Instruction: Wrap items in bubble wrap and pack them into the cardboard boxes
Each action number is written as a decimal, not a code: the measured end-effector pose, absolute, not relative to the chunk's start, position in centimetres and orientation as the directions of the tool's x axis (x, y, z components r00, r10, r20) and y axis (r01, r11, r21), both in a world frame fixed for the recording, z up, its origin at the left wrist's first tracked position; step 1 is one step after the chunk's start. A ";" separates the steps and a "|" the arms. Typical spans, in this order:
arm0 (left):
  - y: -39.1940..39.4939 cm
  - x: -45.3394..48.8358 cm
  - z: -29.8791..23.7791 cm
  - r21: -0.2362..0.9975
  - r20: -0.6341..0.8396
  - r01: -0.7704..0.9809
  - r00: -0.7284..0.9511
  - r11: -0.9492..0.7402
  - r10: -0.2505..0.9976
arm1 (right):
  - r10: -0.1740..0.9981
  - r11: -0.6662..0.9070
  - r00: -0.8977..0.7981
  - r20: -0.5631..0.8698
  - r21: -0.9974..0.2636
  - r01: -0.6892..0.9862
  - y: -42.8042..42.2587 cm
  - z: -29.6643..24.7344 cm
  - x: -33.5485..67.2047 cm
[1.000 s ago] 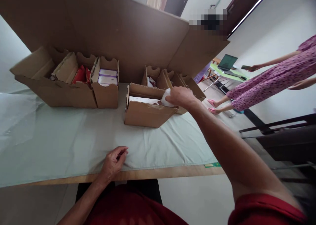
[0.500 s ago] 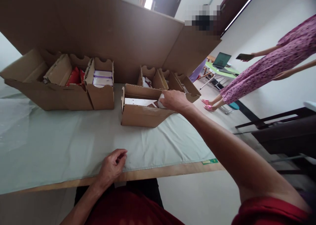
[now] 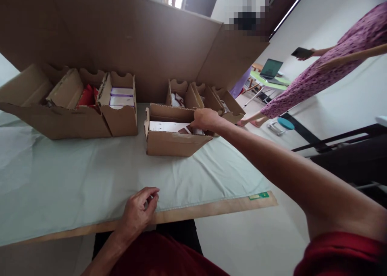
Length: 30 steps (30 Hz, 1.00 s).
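Observation:
My right hand [image 3: 206, 119] reaches over the right end of a narrow cardboard bin [image 3: 169, 143], its fingers curled down into it. Beneath the fingers shows a bit of a white packet [image 3: 198, 131]; whether they grip it is hidden. Beside it in the same bin lies a white box with a brown patch [image 3: 169, 126]. At the table's front edge rests my left hand [image 3: 140, 209], loosely curled, a gap between thumb and forefinger and nothing visible in it.
Cardboard bins [image 3: 122, 120] stand at the left, holding red packets [image 3: 87, 96] and white-purple boxes [image 3: 121, 101]. More bins [image 3: 181, 88] sit behind the front one. A tall cardboard panel [image 3: 136, 38] backs the cloth-covered table [image 3: 90, 175]. A person in pink [image 3: 341, 54] stands right, holding a phone.
My right hand has dipped slightly into the bin; the white packet seen at its fingers before now shows lower, beneath them. My left hand stays at the table edge. The person at right has shifted.

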<state>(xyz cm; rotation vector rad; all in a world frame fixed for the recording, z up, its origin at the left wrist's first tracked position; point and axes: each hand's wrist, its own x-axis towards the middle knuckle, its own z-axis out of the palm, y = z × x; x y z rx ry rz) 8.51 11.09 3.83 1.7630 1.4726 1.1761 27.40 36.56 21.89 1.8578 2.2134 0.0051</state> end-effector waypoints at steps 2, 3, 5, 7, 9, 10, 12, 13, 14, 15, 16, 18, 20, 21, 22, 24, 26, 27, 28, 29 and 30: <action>11.2 8.4 3.8 0.843 0.273 0.479 0.013 -0.246 0.962 | 0.972 0.180 -0.146 -0.185 0.185 0.966 36.8 22.0 27.6; 11.2 8.4 3.7 0.840 0.275 0.483 0.011 -0.246 0.961 | 0.972 0.176 -0.140 -0.189 0.192 0.965 36.9 22.0 27.7; 11.3 8.3 3.7 0.835 0.276 0.494 0.008 -0.244 0.961 | 0.969 0.174 -0.137 -0.204 0.176 0.969 37.0 21.8 27.9; 11.3 8.3 3.6 0.833 0.275 0.498 0.006 -0.241 0.961 | 0.968 0.168 -0.133 -0.215 0.155 0.973 37.0 21.6 28.0; 11.3 8.3 3.5 0.838 0.264 0.494 0.005 -0.232 0.965 | 0.967 0.173 -0.139 -0.212 0.149 0.974 37.0 21.3 28.0; 11.3 8.3 3.4 0.842 0.253 0.491 0.005 -0.223 0.967 | 0.968 0.179 -0.146 -0.206 0.150 0.972 37.1 21.1 28.0; 11.4 8.2 3.5 0.851 0.229 0.486 0.002 -0.201 0.973 | 0.969 0.186 -0.154 -0.195 0.156 0.970 37.1 20.9 27.8; 11.5 8.1 3.6 0.854 0.214 0.485 -0.002 -0.187 0.977 | 0.970 0.184 -0.153 -0.190 0.157 0.970 37.1 20.9 27.7; 11.7 7.9 3.8 0.858 0.199 0.484 -0.009 -0.170 0.980 | 0.972 0.176 -0.146 -0.184 0.156 0.972 37.0 21.1 27.6; 12.0 7.7 4.1 0.862 0.184 0.484 -0.018 -0.152 0.983 | 0.975 0.167 -0.140 -0.175 0.151 0.974 36.9 21.5 27.5; 12.3 7.4 4.5 0.866 0.166 0.483 -0.028 -0.132 0.986 | 0.978 0.162 -0.139 -0.156 0.145 0.976 36.6 22.1 27.6; 13.1 6.5 5.3 0.871 0.135 0.482 -0.061 -0.089 0.989 | 0.983 0.173 -0.164 -0.086 0.117 0.978 35.5 23.8 28.5; 14.3 5.5 6.2 0.871 0.122 0.488 -0.108 -0.054 0.987 | 0.975 0.216 -0.218 0.033 0.044 0.975 33.5 25.4 30.5; 15.0 4.9 6.5 0.869 0.123 0.494 -0.138 -0.039 0.983 | 0.965 0.246 -0.243 0.100 -0.015 0.969 32.3 25.9 31.9; 15.8 4.4 6.6 0.866 0.128 0.499 -0.168 -0.027 0.977 | 0.952 0.277 -0.260 0.160 -0.095 0.956 31.0 25.9 33.6; 17.6 3.5 6.5 0.866 0.134 0.500 -0.210 -0.011 0.969 | 0.946 0.305 -0.251 0.206 -0.296 0.905 28.7 24.2 37.1; 19.9 3.1 5.8 0.882 0.116 0.471 -0.206 -0.006 0.972 | 0.962 0.270 -0.214 0.167 -0.497 0.825 27.5 20.4 39.9; 21.2 3.1 5.3 0.897 0.106 0.442 -0.183 -0.014 0.977 | 0.968 0.252 -0.217 0.129 -0.566 0.785 27.3 18.0 40.8; 22.4 3.3 4.8 0.914 0.099 0.406 -0.148 -0.031 0.984 | 0.968 0.234 -0.235 0.083 -0.625 0.745 27.5 15.5 41.1; 23.7 3.6 4.3 0.931 0.098 0.362 -0.105 -0.053 0.990 | 0.966 0.224 -0.249 0.063 -0.679 0.699 28.0 13.0 41.0; 24.9 4.0 3.9 0.946 0.102 0.316 -0.059 -0.078 0.993 | 0.960 0.229 -0.272 0.060 -0.729 0.645 28.5 10.9 40.4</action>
